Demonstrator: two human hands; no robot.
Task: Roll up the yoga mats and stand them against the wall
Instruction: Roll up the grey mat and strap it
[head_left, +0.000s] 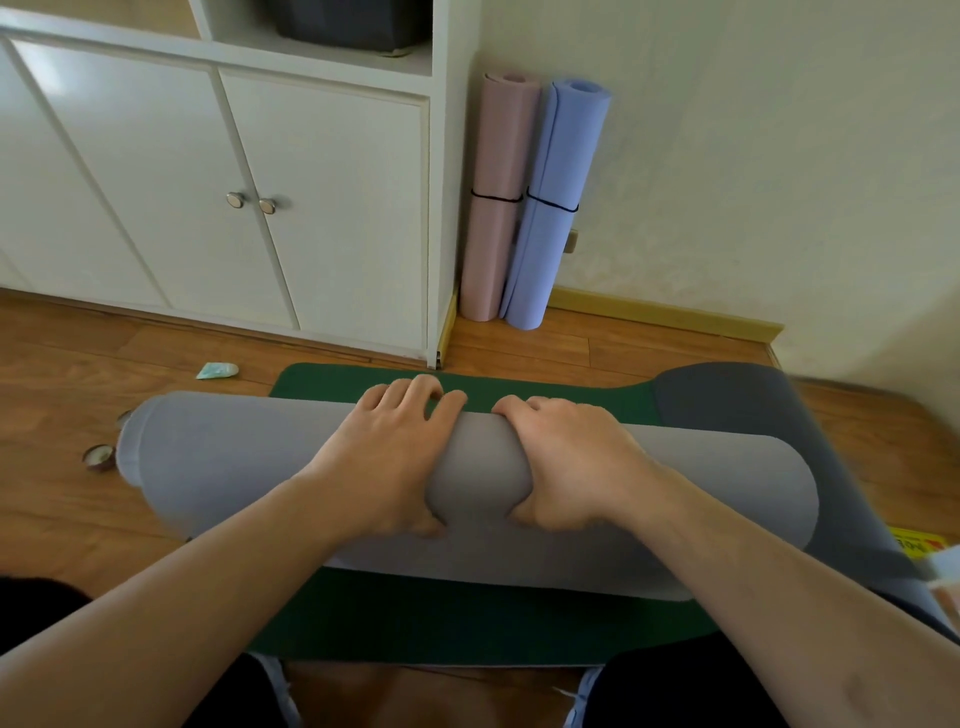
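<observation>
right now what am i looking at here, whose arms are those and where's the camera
The camera sits on a person's head, looking forward and down, so the two bare arms are their own. No machine here. Both hands, left and right, grip a grey mat that is nearly rolled up, squeezing its middle. It lies on a green mat spread flat on the wooden floor. By the wall, a pink mat and a blue mat already stand rolled, each banded, next to a white cabinet.

Rolled mat (234, 467) on flat mat (467, 618), two upright mats (524, 208) behind by wall (753, 156)
</observation>
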